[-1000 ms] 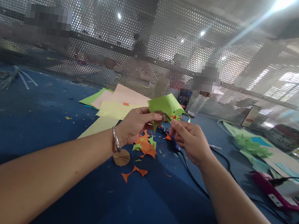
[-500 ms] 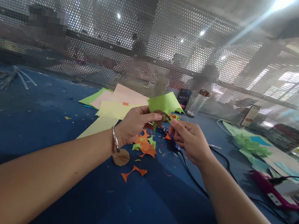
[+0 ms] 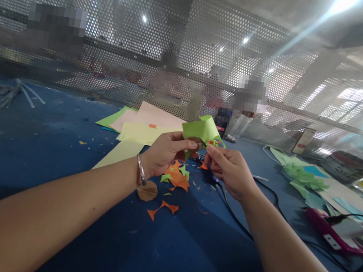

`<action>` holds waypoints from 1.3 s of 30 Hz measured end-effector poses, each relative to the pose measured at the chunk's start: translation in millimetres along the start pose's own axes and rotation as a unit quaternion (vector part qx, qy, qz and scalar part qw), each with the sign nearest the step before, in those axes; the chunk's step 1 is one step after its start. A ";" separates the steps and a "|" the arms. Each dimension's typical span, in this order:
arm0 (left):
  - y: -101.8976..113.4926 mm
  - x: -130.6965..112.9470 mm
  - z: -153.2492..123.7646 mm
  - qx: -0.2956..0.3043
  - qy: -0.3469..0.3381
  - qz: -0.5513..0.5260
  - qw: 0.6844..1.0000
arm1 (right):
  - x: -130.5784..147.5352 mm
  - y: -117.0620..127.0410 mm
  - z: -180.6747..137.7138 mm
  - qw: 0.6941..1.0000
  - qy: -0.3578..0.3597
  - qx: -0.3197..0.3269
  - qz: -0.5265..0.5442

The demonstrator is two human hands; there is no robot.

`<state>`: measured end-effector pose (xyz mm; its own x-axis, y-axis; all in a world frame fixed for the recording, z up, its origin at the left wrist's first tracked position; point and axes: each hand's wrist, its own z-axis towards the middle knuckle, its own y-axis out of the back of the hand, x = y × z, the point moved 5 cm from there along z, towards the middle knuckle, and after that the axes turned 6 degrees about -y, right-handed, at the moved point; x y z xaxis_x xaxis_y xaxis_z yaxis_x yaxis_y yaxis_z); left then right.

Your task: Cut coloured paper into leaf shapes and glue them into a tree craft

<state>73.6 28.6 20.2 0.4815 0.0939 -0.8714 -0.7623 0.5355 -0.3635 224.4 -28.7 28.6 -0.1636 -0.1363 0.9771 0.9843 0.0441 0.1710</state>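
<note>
My left hand point(image 3: 165, 152) pinches a green paper sheet point(image 3: 201, 130) between thumb and fingers, holding it up above the blue table point(image 3: 44, 151). A silver bracelet point(image 3: 141, 169) sits on that wrist. My right hand point(image 3: 231, 169) is closed on the lower right edge of the same green paper, fingertips close to those of the left. Under both hands lie orange and green paper scraps point(image 3: 176, 179), a brown paper circle point(image 3: 147, 191) and an orange bow-shaped offcut point(image 3: 163, 209).
Yellow, pink and green paper sheets point(image 3: 141, 129) lie beyond my hands. A black cable point(image 3: 234, 213) runs rightward toward a pink tool point(image 3: 332, 231). Green folded paper point(image 3: 302, 176) and more sheets lie at right. A perforated metal screen point(image 3: 193, 64) backs the table, with blurred people behind it.
The green paper has curled and folded inward a little between my hands. Both hands stay in nearly the same place.
</note>
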 end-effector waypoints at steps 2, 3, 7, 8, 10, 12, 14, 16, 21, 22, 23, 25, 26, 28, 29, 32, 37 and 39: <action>-0.5 -0.4 -0.5 -0.001 0.005 -0.001 1.000 | 0.0 1.0 -0.1 1.000 0.001 -0.002 -0.003; -0.8 -0.6 -0.7 -0.002 0.008 -0.002 1.000 | -0.1 1.7 -0.1 1.000 0.002 -0.004 -0.006; -1.4 -1.2 -0.9 -0.006 0.017 -0.011 1.000 | -1.7 4.6 0.8 1.000 0.009 -0.006 -0.014; -1.4 -1.3 -0.9 -0.007 0.018 -0.012 1.000 | -2.2 5.0 1.1 1.000 0.010 -0.005 -0.016; -1.5 -1.5 -1.0 -0.008 0.020 -0.013 1.000 | -3.0 5.5 1.7 1.000 0.015 -0.005 -0.020; -1.5 -1.6 -1.2 -0.010 0.023 -0.015 1.000 | -3.5 5.7 1.8 1.000 0.019 -0.003 -0.025; -1.3 -1.7 -1.3 -0.013 0.024 -0.017 0.999 | -3.6 5.8 1.7 0.999 0.021 -0.003 -0.031; -1.0 -1.9 -1.3 -0.016 0.024 -0.019 0.999 | -3.4 6.0 1.3 0.999 0.022 -0.004 -0.037; -0.8 -2.3 -1.0 -0.017 0.023 -0.021 0.999 | -1.9 6.0 0.7 0.999 0.021 -0.005 -0.047; -1.1 -2.4 -1.0 -0.015 0.021 -0.021 0.999 | -2.0 6.2 0.9 0.999 0.020 -0.006 -0.050; -1.4 -2.6 -1.0 -0.013 0.019 -0.022 0.999 | -2.2 6.5 1.1 0.998 0.020 -0.008 -0.053; -2.0 -2.7 -0.9 -0.009 0.016 -0.022 1.000 | -2.7 7.6 1.4 0.998 0.022 -0.012 -0.064; -2.1 -2.6 -0.8 -0.008 0.015 -0.021 1.000 | -3.0 8.3 1.6 0.997 0.024 -0.014 -0.071; -1.6 -2.4 -0.4 -0.006 0.016 -0.018 1.000 | -3.0 9.5 1.6 0.996 0.031 -0.018 -0.087; -1.0 -2.2 -0.2 -0.008 0.016 -0.016 1.000 | -2.7 10.0 1.6 0.995 0.034 -0.020 -0.095; 1.0 -1.7 0.5 -0.016 0.022 -0.008 1.000 | -1.3 10.7 1.6 0.992 0.043 -0.024 -0.116; 1.6 -0.7 0.8 -0.025 0.040 0.004 0.999 | 0.6 12.4 1.7 0.985 0.057 -0.042 -0.156; 0.8 -1.1 0.8 -0.020 0.036 0.009 0.999 | 0.7 13.0 1.7 0.983 0.061 -0.046 -0.169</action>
<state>72.8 29.6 21.2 0.4367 0.0412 -0.8987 -0.7874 0.5007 -0.3597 237.0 -26.6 31.7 -0.4788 -0.2464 0.8426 0.8777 -0.1137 0.4655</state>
